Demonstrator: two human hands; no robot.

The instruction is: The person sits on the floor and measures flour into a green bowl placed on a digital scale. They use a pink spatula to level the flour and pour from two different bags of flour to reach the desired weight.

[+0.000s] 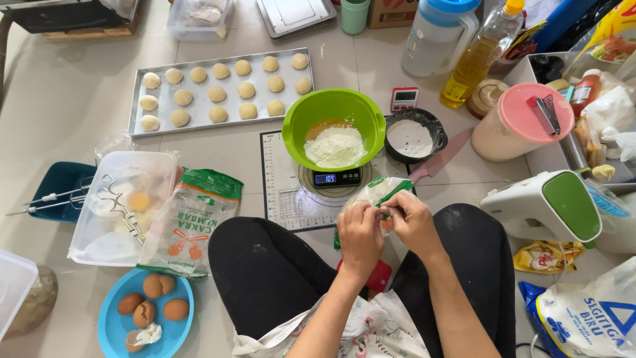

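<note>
Seated baker, overhead view: left hand (359,233) and right hand (412,222) both pinch the top of a small green-and-white packet (379,192), just near of the scale (336,178). The green bowl (334,130) on the scale already holds flour; the far-left tray (218,119) carries shaped dough balls (218,114).

The bowl (333,109) sits on the scale (336,177), the tray (142,126) to its left.

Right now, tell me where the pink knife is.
The pink knife lies on the floor right of centre, between the black bowl and the pink-lidded tub.
</note>
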